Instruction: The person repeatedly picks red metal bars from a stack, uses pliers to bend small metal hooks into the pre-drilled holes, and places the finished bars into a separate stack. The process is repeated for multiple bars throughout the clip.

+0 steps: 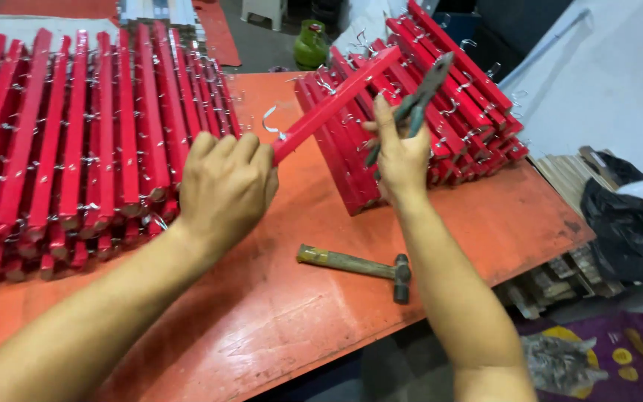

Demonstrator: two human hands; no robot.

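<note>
Red bar (336, 100): your left hand (225, 186) clenches its near end, long axis up-right; right hand (402, 152), grasping pliers (420, 100), sits just beside its middle.

Open lane: bare table (292, 298) between 2 red stick piles (76, 141) (440, 104). Obstruction: 1 hammer (355, 265) lying across it.

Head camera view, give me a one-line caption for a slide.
Left hand grips a red wooden bar, right hand holds pliers, hammer on the orange table.

Hammer (355, 264) on table (277, 313), btwn stacks (76, 141).
</note>
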